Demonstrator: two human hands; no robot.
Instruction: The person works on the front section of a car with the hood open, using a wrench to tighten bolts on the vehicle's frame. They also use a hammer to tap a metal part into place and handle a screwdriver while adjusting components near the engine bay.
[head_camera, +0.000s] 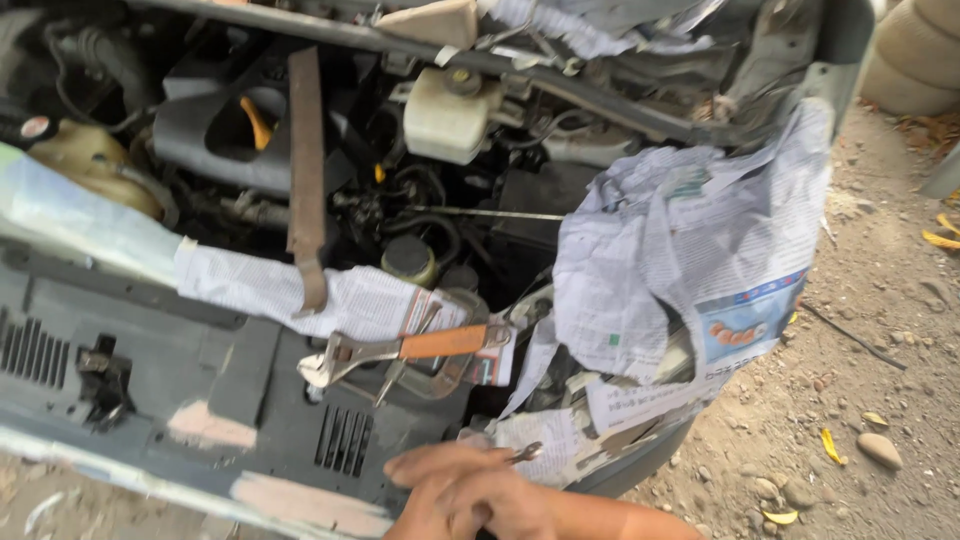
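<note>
My right hand (470, 492) is at the bottom centre, over the front edge of a car's black front panel (200, 390). It is closed around a small metal spanner (525, 453), whose end pokes out past the fingers. Just above it, an adjustable wrench with an orange handle (400, 348) lies on the panel, on top of a rusty metal clamp (440, 378). My left hand is out of view.
The open engine bay holds a white fluid reservoir (445, 115), a yellow dipstick handle (258, 122) and a rusty flat bar (305, 170) hanging down. Crumpled newspaper (690, 250) covers the right corner of the car. Dirt ground with stones (880, 450) lies to the right.
</note>
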